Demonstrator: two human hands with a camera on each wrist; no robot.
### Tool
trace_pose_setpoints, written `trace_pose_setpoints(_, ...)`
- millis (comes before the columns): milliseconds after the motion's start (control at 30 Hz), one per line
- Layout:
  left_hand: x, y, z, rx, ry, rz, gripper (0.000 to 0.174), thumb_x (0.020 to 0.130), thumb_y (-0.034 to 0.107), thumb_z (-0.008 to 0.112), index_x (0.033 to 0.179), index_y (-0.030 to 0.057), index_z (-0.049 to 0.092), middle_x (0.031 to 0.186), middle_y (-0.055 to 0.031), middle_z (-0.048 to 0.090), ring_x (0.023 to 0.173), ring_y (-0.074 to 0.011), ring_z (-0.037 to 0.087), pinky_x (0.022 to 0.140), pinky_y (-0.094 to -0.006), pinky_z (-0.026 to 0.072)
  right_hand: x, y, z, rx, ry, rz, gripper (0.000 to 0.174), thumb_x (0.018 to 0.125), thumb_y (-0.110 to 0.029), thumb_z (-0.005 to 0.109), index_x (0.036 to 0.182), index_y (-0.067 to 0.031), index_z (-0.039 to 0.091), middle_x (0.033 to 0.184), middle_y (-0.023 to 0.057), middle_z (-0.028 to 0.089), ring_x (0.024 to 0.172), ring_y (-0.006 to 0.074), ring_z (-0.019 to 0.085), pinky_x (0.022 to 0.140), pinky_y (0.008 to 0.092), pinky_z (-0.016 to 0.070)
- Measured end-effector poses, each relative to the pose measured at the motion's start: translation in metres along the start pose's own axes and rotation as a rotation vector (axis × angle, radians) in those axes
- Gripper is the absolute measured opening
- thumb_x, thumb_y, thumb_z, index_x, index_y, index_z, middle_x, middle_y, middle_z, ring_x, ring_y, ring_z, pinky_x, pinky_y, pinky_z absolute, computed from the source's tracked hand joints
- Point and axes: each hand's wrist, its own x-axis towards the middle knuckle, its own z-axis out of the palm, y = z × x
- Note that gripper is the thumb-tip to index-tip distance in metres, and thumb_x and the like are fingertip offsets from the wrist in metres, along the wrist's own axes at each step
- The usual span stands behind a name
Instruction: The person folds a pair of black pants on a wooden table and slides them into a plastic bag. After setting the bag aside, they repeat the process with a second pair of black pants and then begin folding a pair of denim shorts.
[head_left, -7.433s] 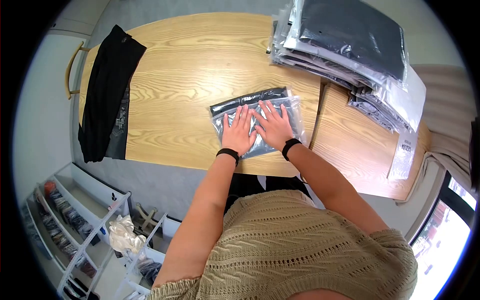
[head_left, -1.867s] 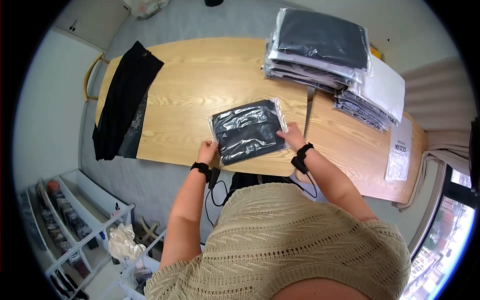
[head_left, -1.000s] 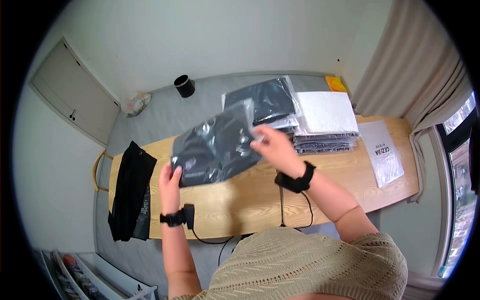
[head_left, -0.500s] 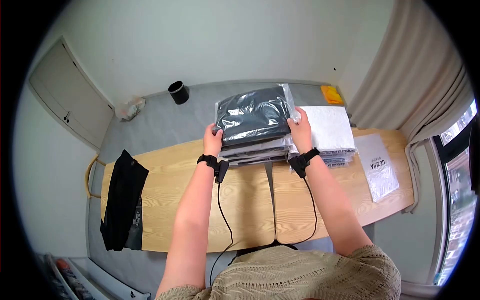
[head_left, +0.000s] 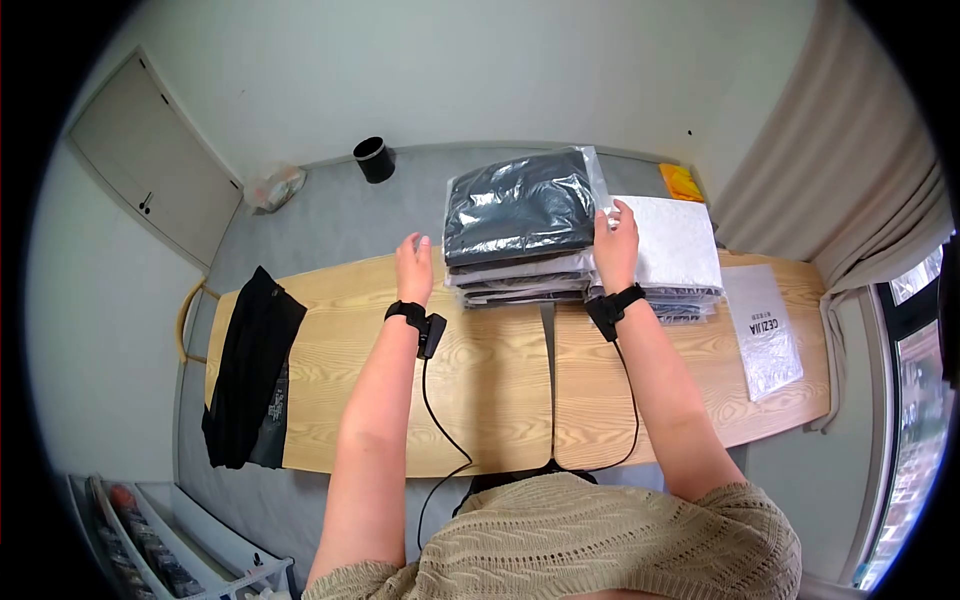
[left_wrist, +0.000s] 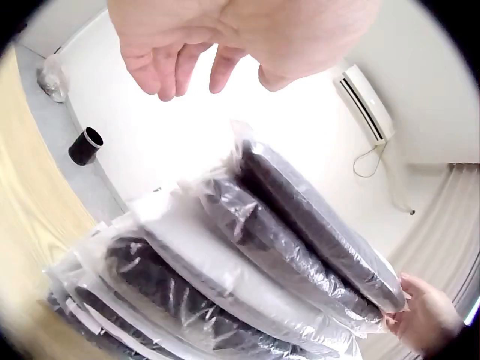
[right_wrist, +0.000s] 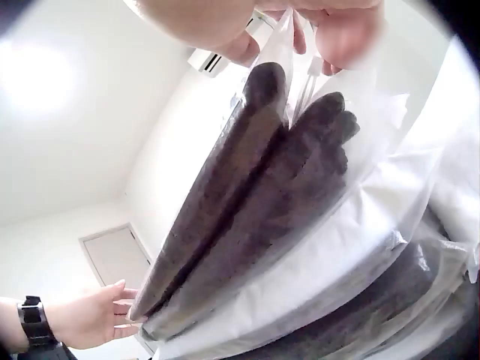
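A folded dark garment in a clear plastic bag [head_left: 520, 205] lies on top of a stack of bagged garments [head_left: 520, 275] at the table's far side. My left hand [head_left: 413, 268] is held just off the stack's left side, fingers loosely bent and holding nothing. At the right side, my right hand [head_left: 617, 245] has its thumb and fingers apart beside the top bag's clear edge. In the right wrist view, that plastic edge [right_wrist: 289, 49] rises between thumb and fingers. The left wrist view shows layered bag sides [left_wrist: 315, 217] below the left hand.
A second stack topped by a white package [head_left: 670, 240] adjoins on the right. A flat printed bag [head_left: 765, 330] lies near the table's right end, black trousers [head_left: 250, 370] at the left end. A gap [head_left: 549, 390] splits the wooden table [head_left: 360, 370]. Cables run from both wrists.
The bagged dark garment was pressed flat, lifted from the table and set on the stack. Since half a second ago, my left hand has let go and drawn left; my right fingers have loosened.
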Motion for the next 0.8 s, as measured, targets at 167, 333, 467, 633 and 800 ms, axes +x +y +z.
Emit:
trace_pose_setpoints(167, -0.006, -0.011, -0.031, 0.009, 0.014, -0.020, 0.039, 0.093, 0.028, 0.048, 0.117, -0.0026, 0.051, 0.115, -0.0225, 0.053, 0.108, -0.0363, 0.048, 0.093, -0.0411, 0.0388, -0.006, -0.005, -0.006, -0.090, 0.136, -0.105, 0.041, 0.085, -0.022, 0.059, 0.117, 0.0018, 0.049, 0.113, 0.0224, 0.054, 0.108, 0.0368, 0.048, 0.093, 0.0419, 0.0382)
trace_pose_setpoints(333, -0.031, -0.031, -0.094, 0.093, 0.109, -0.057, 0.038, 0.092, 0.028, 0.049, 0.117, -0.0007, 0.051, 0.117, -0.0211, 0.053, 0.111, -0.0362, 0.047, 0.095, -0.0415, 0.0377, -0.027, -0.038, -0.028, 0.181, 0.114, -0.163, 0.039, 0.087, -0.018, 0.056, 0.119, 0.0034, 0.048, 0.118, 0.0176, 0.049, 0.113, 0.0286, 0.044, 0.099, 0.0371, 0.0321)
trace_pose_setpoints(467, -0.078, -0.066, -0.168, 0.356, 0.140, -0.059, 0.037, 0.086, 0.020, 0.055, 0.118, 0.0011, 0.052, 0.117, -0.0212, 0.053, 0.112, -0.0365, 0.047, 0.096, -0.0418, 0.0374, -0.067, -0.072, -0.046, 0.432, -0.046, -0.132, 0.032, 0.088, -0.012, 0.053, 0.117, -0.0005, 0.050, 0.119, 0.0104, 0.053, 0.112, 0.0207, 0.047, 0.097, 0.0337, 0.0331)
trace_pose_setpoints(633, -0.151, -0.117, -0.275, 0.635, 0.234, -0.203, 0.036, 0.079, 0.010, 0.058, 0.114, 0.0031, 0.054, 0.111, -0.0188, 0.057, 0.107, -0.0348, 0.052, 0.092, -0.0406, 0.0415, -0.135, -0.069, -0.041, 0.525, -0.217, -0.093, 0.025, 0.088, -0.004, 0.050, 0.112, 0.0003, 0.054, 0.115, 0.0073, 0.056, 0.102, 0.0154, 0.050, 0.089, 0.0278, 0.0369)
trace_pose_setpoints(800, -0.178, -0.187, -0.342, 0.707, 0.155, -0.542, 0.038, 0.080, 0.012, 0.052, 0.117, 0.0055, 0.053, 0.113, -0.0196, 0.056, 0.107, -0.0365, 0.051, 0.092, -0.0445, 0.0405, -0.190, -0.075, -0.018, 0.470, -0.354, -0.055, 0.019, 0.087, -0.002, 0.050, 0.105, -0.0001, 0.055, 0.111, 0.0088, 0.057, 0.103, 0.0181, 0.051, 0.092, 0.0288, 0.0376)
